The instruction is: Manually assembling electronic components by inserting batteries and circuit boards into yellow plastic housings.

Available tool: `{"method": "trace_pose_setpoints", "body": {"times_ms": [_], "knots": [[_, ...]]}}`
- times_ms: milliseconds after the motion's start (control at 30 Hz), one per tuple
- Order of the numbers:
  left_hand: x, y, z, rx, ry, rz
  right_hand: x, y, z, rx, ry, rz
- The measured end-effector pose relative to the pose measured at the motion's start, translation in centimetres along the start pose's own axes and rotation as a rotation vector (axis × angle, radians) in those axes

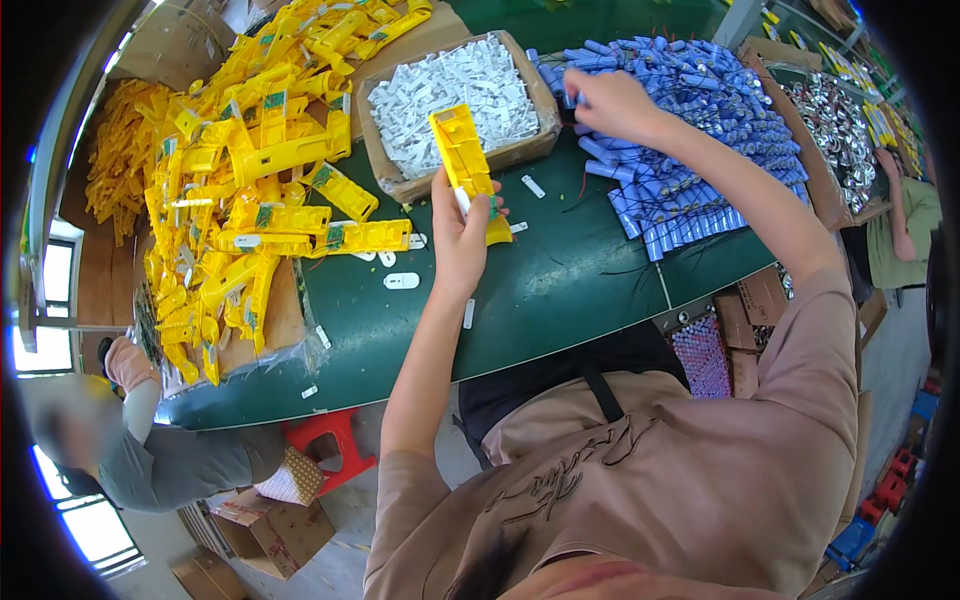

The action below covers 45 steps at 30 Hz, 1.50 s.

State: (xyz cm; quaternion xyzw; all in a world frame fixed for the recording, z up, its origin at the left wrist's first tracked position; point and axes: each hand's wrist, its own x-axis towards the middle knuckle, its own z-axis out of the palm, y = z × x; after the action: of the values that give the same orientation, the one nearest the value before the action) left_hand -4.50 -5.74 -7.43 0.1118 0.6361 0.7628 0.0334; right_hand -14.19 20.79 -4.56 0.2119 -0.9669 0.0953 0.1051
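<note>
My left hand is closed around the lower part of a yellow plastic housing, its hollow side up, with a bit of green circuit board and a white part near my fingers. Over the left edge of a large pile of blue cylindrical battery cells with thin wires, my right hand is pinched on a blue battery cell. Fingers partly cover that cell. Between the hands stands a cardboard box full of small white plastic pieces.
Yellow housings, many with green boards, are heaped at the left of the green table. Loose white pieces lie near its front. A box of shiny metal parts stands right. Other people sit at both sides; a red stool is below left.
</note>
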Motion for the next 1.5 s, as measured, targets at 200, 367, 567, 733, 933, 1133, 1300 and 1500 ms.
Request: {"method": "trace_pose_setpoints", "body": {"times_ms": [200,367,567,733,933,1133,1300,1500], "knots": [[-0.4,0.6,0.2,-0.171,-0.043,-0.062,-4.6,-10.0,-3.8,0.919,0.152,0.082],[-0.6,-0.1,0.8,-0.080,-0.045,0.047,-4.0,-15.2,0.3,1.084,0.339,0.037],[-0.9,-0.2,0.9,-0.002,-0.132,-0.001,-3.1,-15.8,2.4,0.879,0.618,0.137],[-0.7,-0.6,0.8,-0.002,-0.115,-0.066,-2.6,-15.5,3.5,0.600,0.666,0.133],[-0.7,-0.8,0.8,-0.038,-0.115,-0.071,-2.9,-15.3,4.3,0.953,0.608,0.213],[-0.6,-0.5,1.0,-0.007,-0.110,-0.096,-3.0,-15.2,4.8,0.956,0.633,0.183],[-0.4,-0.6,0.3,-0.090,-0.054,-0.095,-3.9,-14.7,2.8,1.627,0.431,0.405],[-0.2,-0.4,0.2,-0.067,0.000,-0.028,-6.0,-15.8,3.5,1.487,0.199,0.311]]}}
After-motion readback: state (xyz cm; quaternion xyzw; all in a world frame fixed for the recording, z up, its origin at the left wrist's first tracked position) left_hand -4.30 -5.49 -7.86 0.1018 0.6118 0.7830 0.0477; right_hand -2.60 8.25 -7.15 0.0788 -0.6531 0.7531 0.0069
